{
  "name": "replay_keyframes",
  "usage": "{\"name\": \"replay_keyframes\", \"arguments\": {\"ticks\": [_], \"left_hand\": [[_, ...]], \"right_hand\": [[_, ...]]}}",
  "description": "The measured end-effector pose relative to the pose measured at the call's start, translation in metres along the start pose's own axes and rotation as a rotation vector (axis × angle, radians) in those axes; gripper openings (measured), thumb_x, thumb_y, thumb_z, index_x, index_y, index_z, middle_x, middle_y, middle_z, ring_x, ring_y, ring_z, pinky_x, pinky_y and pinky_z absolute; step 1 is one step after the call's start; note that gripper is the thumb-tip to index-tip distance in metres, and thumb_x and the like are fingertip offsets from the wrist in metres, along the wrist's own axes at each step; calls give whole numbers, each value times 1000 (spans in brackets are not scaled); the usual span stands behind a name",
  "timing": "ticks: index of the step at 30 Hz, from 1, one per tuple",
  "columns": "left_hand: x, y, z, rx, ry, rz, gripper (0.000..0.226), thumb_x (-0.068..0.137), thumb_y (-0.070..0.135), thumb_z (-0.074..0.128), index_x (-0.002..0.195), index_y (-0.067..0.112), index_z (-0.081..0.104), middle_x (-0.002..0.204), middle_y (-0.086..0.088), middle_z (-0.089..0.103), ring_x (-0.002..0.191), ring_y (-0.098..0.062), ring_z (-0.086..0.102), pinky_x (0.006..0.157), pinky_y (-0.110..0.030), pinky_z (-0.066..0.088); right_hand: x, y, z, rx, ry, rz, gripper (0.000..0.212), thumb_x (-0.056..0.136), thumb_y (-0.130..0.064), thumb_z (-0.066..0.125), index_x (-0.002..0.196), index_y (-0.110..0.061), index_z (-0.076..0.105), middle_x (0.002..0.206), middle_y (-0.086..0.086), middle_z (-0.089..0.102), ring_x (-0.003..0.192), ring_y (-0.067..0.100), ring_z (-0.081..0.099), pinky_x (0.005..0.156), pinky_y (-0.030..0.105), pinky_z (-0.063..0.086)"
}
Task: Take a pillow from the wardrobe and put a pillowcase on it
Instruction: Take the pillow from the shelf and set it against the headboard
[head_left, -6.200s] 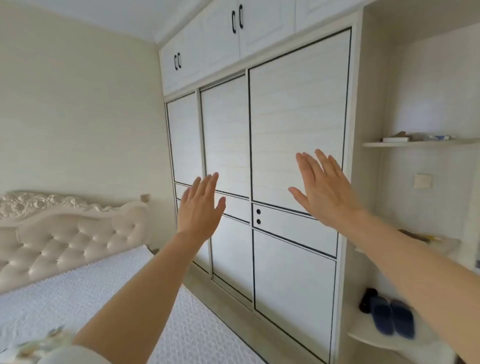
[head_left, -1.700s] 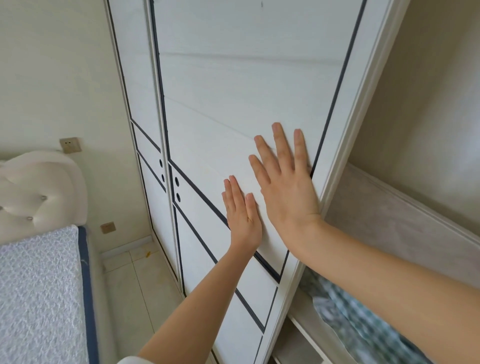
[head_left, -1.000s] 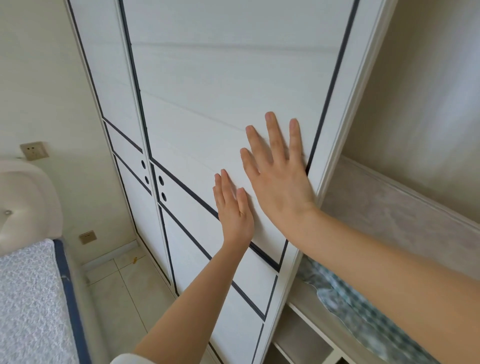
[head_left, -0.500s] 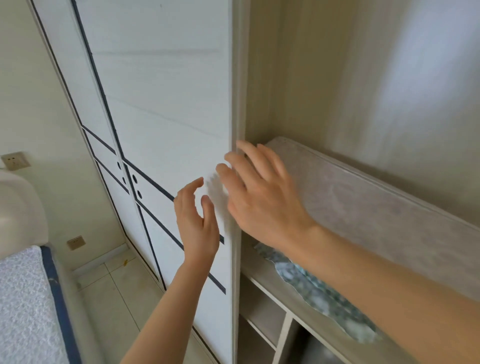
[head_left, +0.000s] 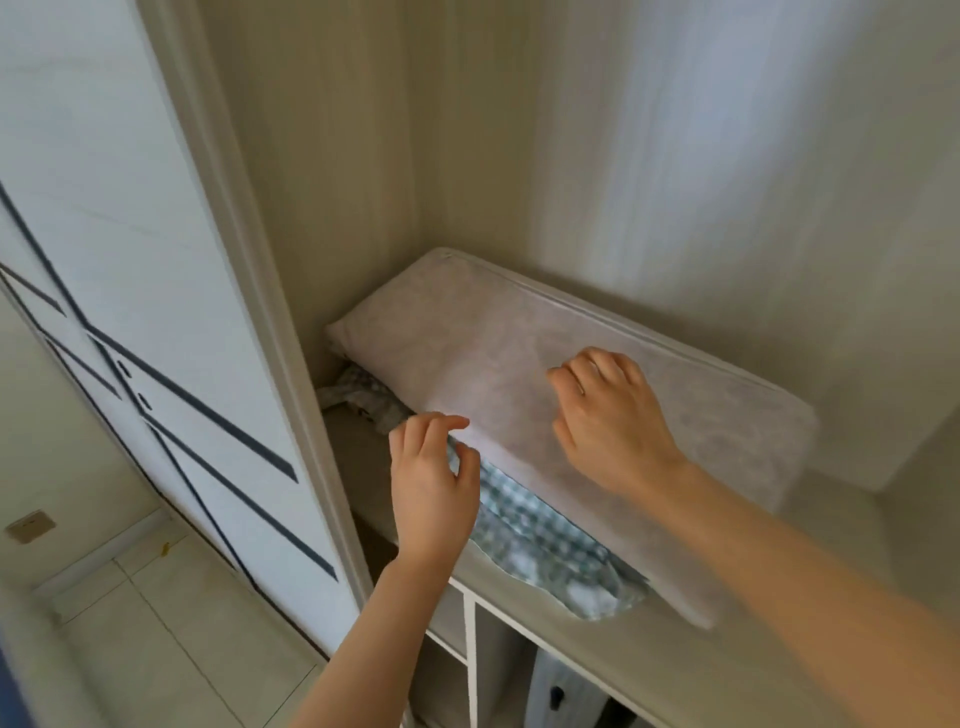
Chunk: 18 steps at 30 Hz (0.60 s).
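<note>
A long pale grey pillow (head_left: 467, 332) lies on a shelf (head_left: 613, 649) inside the open wardrobe. Under it sits a green-and-white checked cloth (head_left: 540, 540), folded, with its front edge sticking out; I cannot tell whether it is the pillowcase. My left hand (head_left: 431, 483) is at the pillow's front edge, fingers curled and apart, thumb and fingertips touching the edge. My right hand (head_left: 608, 421) rests on top of the pillow with its fingers bent, pressing into the fabric. Neither hand has a closed hold on anything.
The white sliding door (head_left: 156, 312) with dark trim lines stands slid to the left. Below the shelf are open compartments (head_left: 498, 675). The wardrobe's beige back wall (head_left: 675, 156) rises behind the pillow. Tiled floor (head_left: 156, 623) lies at the lower left.
Both hands slid the wardrobe door left and came off it. The view turned into the opening, and both hands now lie on the pillow.
</note>
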<state>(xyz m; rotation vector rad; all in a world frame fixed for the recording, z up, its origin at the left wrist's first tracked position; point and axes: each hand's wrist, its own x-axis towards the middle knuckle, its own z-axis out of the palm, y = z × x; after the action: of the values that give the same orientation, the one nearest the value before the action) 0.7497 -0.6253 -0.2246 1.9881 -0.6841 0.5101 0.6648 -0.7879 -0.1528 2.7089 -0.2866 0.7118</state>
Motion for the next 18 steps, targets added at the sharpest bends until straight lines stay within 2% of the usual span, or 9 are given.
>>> {"name": "replay_keyframes", "arguments": {"ticks": [5, 7, 9, 12, 15, 18], "left_hand": [[20, -10, 47, -18, -169, -159, 31, 94, 17, 58, 126, 16, 59, 134, -6, 49, 122, -25, 37, 86, -25, 33], [32, -16, 67, 26, -182, -261, 43, 94, 23, 59, 135, 14, 50, 142, -10, 41, 124, -32, 34, 89, -31, 33], [45, -23, 83, 30, -205, -472, 63, 92, 31, 59, 146, 12, 33, 148, -15, 31, 128, -38, 30, 100, -43, 31], [59, -35, 103, -149, -242, -764, 85, 92, 43, 57, 155, 14, 8, 153, -19, 18, 136, -42, 25, 108, -51, 30], [63, -42, 115, -291, -225, -856, 94, 92, 51, 55, 156, 22, -7, 158, -18, 9, 138, -42, 30, 108, -50, 34], [61, -46, 128, -462, -152, -873, 97, 91, 49, 59, 154, 32, -14, 162, -11, 11, 141, -36, 31, 112, -46, 34]], "right_hand": [[9, 38, 31, -38, -129, 93, 29, 85, -18, 51, 109, -6, 62, 105, 12, 65, 107, 34, 54, 90, 44, 39], [19, 53, 47, -59, -164, 122, 30, 88, -22, 50, 111, -7, 61, 107, 12, 64, 108, 33, 53, 90, 43, 39], [33, 68, 64, -69, -207, 153, 33, 91, -25, 46, 116, -8, 58, 113, 11, 62, 111, 32, 51, 92, 42, 37], [58, 88, 91, -82, -274, 211, 39, 96, -30, 40, 124, -7, 51, 124, 13, 56, 118, 32, 47, 96, 43, 36], [80, 104, 115, -65, -315, 281, 45, 97, -37, 38, 130, -7, 46, 131, 14, 52, 121, 35, 45, 99, 44, 38], [100, 116, 139, -1, -382, 379, 53, 97, -44, 37, 135, -7, 41, 135, 17, 48, 122, 40, 45, 101, 49, 38]]}}
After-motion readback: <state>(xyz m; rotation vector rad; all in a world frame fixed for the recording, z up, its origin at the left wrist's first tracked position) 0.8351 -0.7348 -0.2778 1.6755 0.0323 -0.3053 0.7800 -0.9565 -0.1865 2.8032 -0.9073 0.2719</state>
